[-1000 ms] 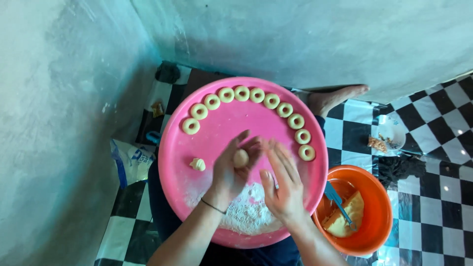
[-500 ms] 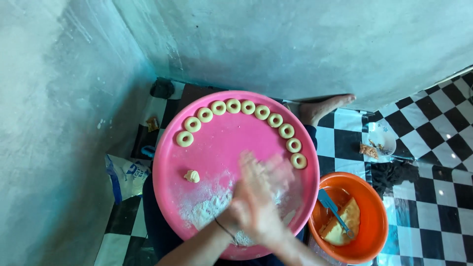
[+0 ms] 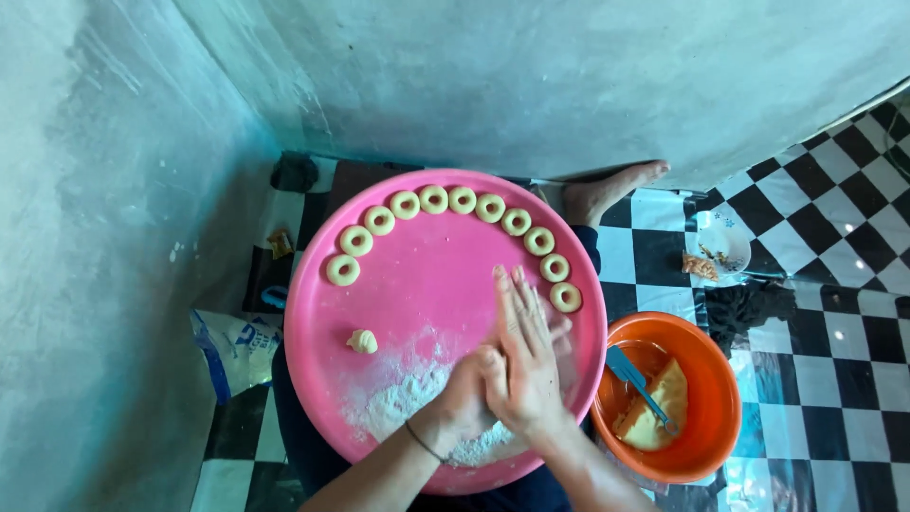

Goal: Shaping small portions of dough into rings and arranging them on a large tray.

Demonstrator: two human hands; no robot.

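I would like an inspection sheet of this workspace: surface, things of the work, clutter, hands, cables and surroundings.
Surface: round pink tray, dusted with a flour pile at its near side.
Work things: ten dough rings in an arc along the far rim; one small dough lump lying apart on the left.
Clutter: orange bowl on the right with dough and a blue spatula; small white dish behind it; plastic bag on the left.
Hands: left hand and right hand pressed together, palm to palm, over the flour; what lies between them is hidden.
Cables: nothing seen.
Surroundings: grey walls meeting in a corner; black and white checked floor; a bare foot beyond the tray.
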